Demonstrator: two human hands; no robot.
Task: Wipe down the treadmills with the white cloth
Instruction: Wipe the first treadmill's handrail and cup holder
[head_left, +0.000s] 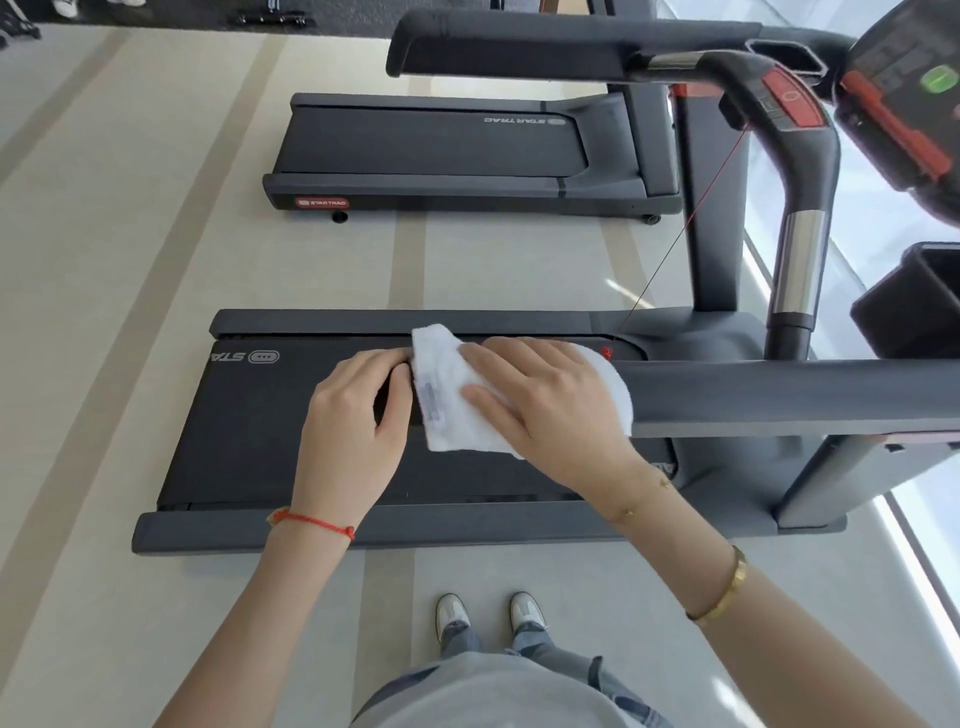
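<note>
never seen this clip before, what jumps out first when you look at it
Two bare hands meet at the middle of the picture over a white cloth draped on the near treadmill's side handrail: the right hand lies flat on it, and the left hand pinches its left edge. A second treadmill stands behind on the pale floor, and a red stop button glows at upper right.

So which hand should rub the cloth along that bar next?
Probably the right hand: it lies flat on the cloth, draped over the bar. The left hand only holds the bar's end.
</note>
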